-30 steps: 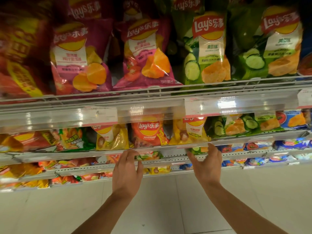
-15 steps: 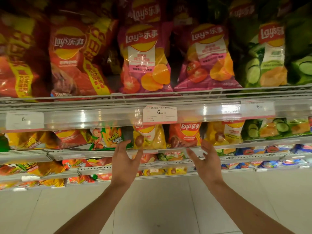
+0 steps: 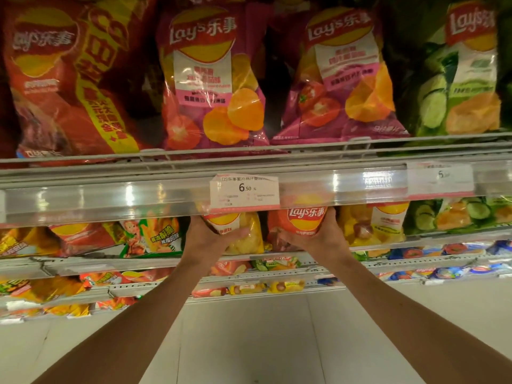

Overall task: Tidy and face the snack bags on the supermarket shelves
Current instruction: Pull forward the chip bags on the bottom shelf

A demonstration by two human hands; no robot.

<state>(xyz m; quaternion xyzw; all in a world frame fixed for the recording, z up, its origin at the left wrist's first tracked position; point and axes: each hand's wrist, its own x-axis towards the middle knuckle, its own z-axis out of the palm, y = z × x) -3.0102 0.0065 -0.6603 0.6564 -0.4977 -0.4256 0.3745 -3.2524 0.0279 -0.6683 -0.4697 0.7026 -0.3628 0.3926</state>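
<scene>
On the second shelf, just under the price rail, my left hand grips a yellow Lay's bag from its left side. My right hand holds an orange-red Lay's bag from the right and below. Both bags stand side by side, their tops hidden behind the rail. On the top shelf stand large Lay's bags: a red one, two magenta tomato ones and a green cucumber one.
A clear price rail with a 6.50 price tag runs across in front of my hands. More snack bags fill the lower shelves. Pale floor tiles lie below.
Both hands rose from the lower shelf edge to the second shelf and closed on two bags. The view shifted left along the shelves and moved closer.
</scene>
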